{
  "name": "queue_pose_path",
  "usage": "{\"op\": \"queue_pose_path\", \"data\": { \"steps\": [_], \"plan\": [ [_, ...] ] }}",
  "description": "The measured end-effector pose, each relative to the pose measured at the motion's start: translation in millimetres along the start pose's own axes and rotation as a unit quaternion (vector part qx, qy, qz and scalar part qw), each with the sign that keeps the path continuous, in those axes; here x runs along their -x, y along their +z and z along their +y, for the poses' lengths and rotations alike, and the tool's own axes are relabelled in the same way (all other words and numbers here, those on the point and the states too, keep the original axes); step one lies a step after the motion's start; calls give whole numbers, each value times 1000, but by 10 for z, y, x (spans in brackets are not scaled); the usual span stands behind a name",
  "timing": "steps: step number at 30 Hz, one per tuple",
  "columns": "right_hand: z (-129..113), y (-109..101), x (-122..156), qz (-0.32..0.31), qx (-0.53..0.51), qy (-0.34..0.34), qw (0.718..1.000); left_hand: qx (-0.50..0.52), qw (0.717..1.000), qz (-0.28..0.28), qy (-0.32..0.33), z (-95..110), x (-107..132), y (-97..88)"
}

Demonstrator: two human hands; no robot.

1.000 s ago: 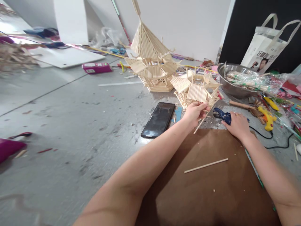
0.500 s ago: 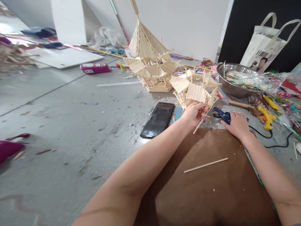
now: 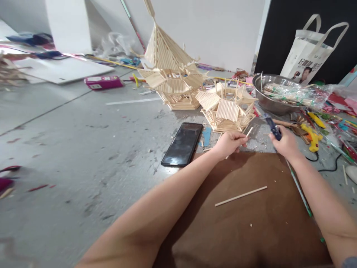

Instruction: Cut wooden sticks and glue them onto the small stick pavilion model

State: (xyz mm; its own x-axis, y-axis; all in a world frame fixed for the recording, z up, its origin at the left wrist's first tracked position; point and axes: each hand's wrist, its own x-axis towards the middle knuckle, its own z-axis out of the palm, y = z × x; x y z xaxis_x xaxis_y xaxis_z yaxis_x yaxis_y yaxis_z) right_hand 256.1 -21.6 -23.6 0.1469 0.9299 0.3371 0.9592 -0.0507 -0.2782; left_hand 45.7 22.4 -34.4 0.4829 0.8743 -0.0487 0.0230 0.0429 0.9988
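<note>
At the far left, a magenta packet [image 3: 103, 82] lies on the grey floor [image 3: 83, 149]. Next, the left arm [image 3: 156, 201] comes up from the bottom edge and slants forward to the right, almost straight, the forearm passing low in front of a black phone [image 3: 182, 144] that lies flat. Behind the phone stands the taller stick tower [image 3: 174, 70] with its pointed roof, and just right of it the smaller stick pavilion [image 3: 227, 108]. The left hand [image 3: 230, 145] is right in front of the pavilion's base, back of the hand upward; whether it touches the base cannot be told. Its thumb and forefinger are pinched together on a thin stick [image 3: 249, 131], which tilts up to the right and shows again below the hand; the remaining fingers are curled and partly hidden. Nearer, a loose stick [image 3: 241, 196] lies aslant on a brown sheet [image 3: 220, 234]. Farther right, the right arm [image 3: 318, 193] reaches forward and inward from the lower right corner. The right hand [image 3: 286, 143] is wrapped round the handles of a dark blue cutting tool [image 3: 273, 128], its head pointing away and slightly left, too blurred to tell its opening. Beyond it sits a steel bowl [image 3: 275, 106]; rightmost is a yellow glue gun [image 3: 314, 137].
</note>
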Motion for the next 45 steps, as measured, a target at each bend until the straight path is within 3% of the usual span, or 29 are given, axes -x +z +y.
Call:
{"op": "queue_pose_path", "data": {
  "steps": [5, 11, 16, 19, 28, 34, 45],
  "plan": [
    [-235, -131, 108, 4, -225, -34, 974, -107, 992, -50, 50, 30, 62, 41],
    [-374, -69, 180, -1, -303, -56, 951, -180, 969, -99, 137, 86, 139, 78],
    [-418, -48, 225, -6, -277, -41, 960, -173, 972, -72, 139, 66, 153, 118],
    [-445, -71, 233, -11, -263, -65, 962, -205, 964, -58, 159, 41, 152, 139],
    [-274, -30, 112, 15, -54, -117, 992, -236, 947, 92, 198, 14, 109, 78],
    [-286, 1, 106, -16, 21, -123, 992, -255, 935, 99, 228, -14, 94, 62],
    [-296, -16, 120, -36, 44, -115, 992, -277, 923, 92, 250, -5, 101, 65]
  ]
}}
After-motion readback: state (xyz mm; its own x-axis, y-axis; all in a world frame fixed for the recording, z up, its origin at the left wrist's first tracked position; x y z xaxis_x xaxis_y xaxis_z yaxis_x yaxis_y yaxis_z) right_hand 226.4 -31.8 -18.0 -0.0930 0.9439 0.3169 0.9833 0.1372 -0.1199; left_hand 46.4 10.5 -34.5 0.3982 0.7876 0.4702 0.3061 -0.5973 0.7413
